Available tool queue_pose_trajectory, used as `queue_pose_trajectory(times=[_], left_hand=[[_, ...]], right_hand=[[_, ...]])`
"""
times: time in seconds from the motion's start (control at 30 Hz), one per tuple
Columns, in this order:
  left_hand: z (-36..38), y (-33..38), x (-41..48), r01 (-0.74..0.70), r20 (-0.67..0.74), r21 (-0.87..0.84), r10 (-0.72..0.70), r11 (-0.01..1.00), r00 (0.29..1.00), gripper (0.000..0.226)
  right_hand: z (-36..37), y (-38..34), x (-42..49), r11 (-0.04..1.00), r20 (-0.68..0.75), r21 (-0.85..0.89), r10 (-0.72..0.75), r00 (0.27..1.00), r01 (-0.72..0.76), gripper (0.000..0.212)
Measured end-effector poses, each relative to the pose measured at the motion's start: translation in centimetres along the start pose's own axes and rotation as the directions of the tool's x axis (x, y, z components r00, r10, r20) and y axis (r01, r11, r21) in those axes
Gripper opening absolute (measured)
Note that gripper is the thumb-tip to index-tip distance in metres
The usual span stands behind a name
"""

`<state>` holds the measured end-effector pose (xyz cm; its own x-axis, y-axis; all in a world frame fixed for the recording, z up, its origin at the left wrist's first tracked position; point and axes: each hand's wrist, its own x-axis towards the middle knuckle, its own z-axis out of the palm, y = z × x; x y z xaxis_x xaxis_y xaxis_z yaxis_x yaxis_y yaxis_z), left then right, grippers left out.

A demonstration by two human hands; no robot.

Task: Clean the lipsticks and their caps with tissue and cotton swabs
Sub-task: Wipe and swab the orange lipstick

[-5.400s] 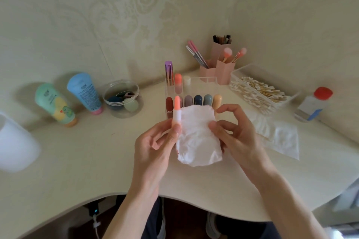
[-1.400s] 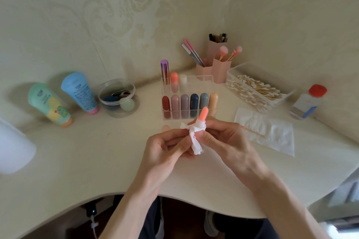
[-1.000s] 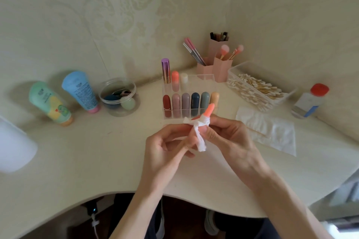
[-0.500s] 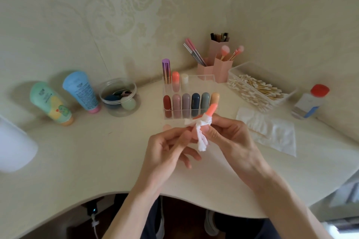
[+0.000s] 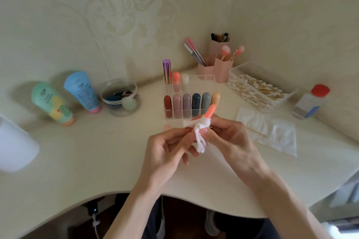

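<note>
An orange lipstick (image 5: pixel 210 110) sticks up and tilts right between my hands, its lower part wrapped in a twisted white tissue (image 5: pixel 200 137). My right hand (image 5: pixel 231 139) grips the wrapped lipstick with thumb and fingers. The tissue's left end is pinched by my left hand (image 5: pixel 167 149). The lipstick's base is hidden. A small pink cap (image 5: pixel 168 127) lies on the desk just behind my left hand. Several capped lipsticks stand in a clear organizer (image 5: pixel 194 80) behind my hands.
A clear box of cotton swabs (image 5: pixel 258 91) sits at the back right, with spare tissues (image 5: pixel 275 134) and a loose swab in front of it. A red-capped bottle (image 5: pixel 310 103), pink brush holders (image 5: pixel 221 64), two tubes (image 5: pixel 83 91), a sponge jar (image 5: pixel 120 97) and a white container (image 5: pixel 13 147) ring the desk.
The tissue, spread flat at first, is now twisted round the lipstick. The lipstick has tilted to the right, and my left fingers have shifted along the tissue's end.
</note>
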<state>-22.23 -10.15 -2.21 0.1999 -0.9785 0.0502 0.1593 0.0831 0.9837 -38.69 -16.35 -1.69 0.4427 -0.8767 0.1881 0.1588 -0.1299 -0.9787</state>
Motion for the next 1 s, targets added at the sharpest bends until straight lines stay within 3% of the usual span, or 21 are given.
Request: queue_pose_trajectory(times=[0.17,0.37,0.57,0.77,0.87,1.0], left_hand=[[0.19,-0.45,-0.23,-0.054,-0.149,0.004,0.054,0.999,0.987,0.017],[-0.03,-0.08,0.04,0.022,0.029,0.026,-0.023,0.999,0.999,0.024],[0.07,-0.4,0.16,-0.016,-0.111,-0.037,0.012,0.999,0.994,0.026],[-0.09,-0.08,0.04,0.013,0.054,0.036,-0.015,0.999,0.998,0.02],[-0.08,-0.09,-0.05,-0.011,0.013,0.032,0.011,0.999,1.0,0.011],[-0.04,-0.11,-0.03,0.011,-0.078,0.011,-0.01,1.0,0.997,0.026]], right_hand=[[0.39,0.51,0.12,0.995,-0.032,-0.094,-0.03,0.999,0.026,0.024],[-0.04,0.38,0.03,0.998,-0.028,-0.057,-0.004,1.0,0.002,0.026],[0.24,0.88,0.22,0.993,-0.02,-0.114,-0.039,0.999,0.036,0.025],[0.03,0.42,0.01,1.0,-0.021,-0.018,0.008,1.0,-0.008,0.028],[0.2,0.74,0.14,0.998,-0.011,-0.061,-0.002,1.0,0.002,0.028],[0.37,0.77,0.11,0.997,-0.002,-0.08,-0.011,1.0,0.011,0.027]])
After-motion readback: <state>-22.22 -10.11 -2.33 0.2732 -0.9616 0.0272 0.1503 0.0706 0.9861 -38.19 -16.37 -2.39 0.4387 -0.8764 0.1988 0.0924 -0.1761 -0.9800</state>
